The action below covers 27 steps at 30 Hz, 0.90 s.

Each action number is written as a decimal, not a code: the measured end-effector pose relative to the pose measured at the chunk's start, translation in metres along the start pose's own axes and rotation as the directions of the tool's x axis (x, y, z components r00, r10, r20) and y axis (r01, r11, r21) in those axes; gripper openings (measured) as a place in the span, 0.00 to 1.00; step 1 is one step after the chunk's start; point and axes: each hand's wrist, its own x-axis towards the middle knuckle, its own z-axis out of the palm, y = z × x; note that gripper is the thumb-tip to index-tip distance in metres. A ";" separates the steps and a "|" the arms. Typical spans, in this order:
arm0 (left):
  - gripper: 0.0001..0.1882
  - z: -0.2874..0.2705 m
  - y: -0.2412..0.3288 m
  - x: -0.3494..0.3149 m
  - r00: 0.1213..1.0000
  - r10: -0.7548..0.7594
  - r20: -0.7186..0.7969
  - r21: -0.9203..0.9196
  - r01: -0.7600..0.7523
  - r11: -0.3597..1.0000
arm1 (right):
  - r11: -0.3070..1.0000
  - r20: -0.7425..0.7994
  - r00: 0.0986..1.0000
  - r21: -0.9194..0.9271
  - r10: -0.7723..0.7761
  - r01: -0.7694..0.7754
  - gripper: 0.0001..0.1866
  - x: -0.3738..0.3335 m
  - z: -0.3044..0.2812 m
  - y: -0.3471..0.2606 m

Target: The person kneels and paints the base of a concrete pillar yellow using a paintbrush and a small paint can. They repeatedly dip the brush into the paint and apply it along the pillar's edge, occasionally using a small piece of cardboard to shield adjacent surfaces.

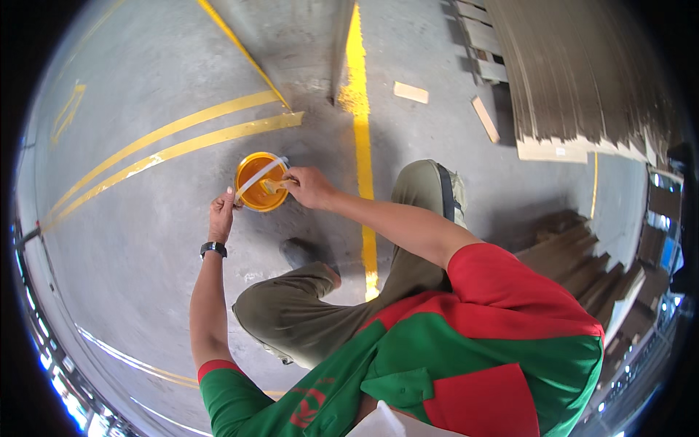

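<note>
A yellow bucket (240, 172) with orange-yellow paint inside stands on the grey floor in front of me. A pale band (261, 179), which looks like its handle, crosses the opening at a slant. My left hand (221, 213) is closed at the bucket's near left rim, pinching the lower end of that band. In my right hand (311, 188) is a paintbrush (277, 185), gripped at the right rim. The brush's bristle end points left over the opening, and I cannot tell if it touches the paint.
Yellow lines (362, 156) run along the floor (164, 189). A grey upright panel (313, 44) stands beyond the bucket. At the far right are stacked cardboard sheets (582, 73) by a pallet (480, 36), with two loose cardboard pieces (411, 92) nearby. More brown sheets (582, 262) lie at the right.
</note>
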 end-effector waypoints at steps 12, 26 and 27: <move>0.36 -0.019 -0.039 0.004 0.941 0.093 -0.326 0.390 0.044 0.920 | 0.972 0.061 0.971 -0.033 -0.232 0.234 0.15 0.019 0.021 0.020; 0.18 0.232 0.220 0.053 0.714 0.526 0.462 0.615 -0.685 0.390 | 0.918 -0.082 0.918 0.053 -0.389 0.394 0.13 0.053 0.071 0.067; 0.17 0.260 0.220 0.080 0.684 0.522 0.509 0.588 -0.720 0.370 | 0.887 -0.117 0.883 0.032 -0.454 0.460 0.13 0.056 0.073 0.071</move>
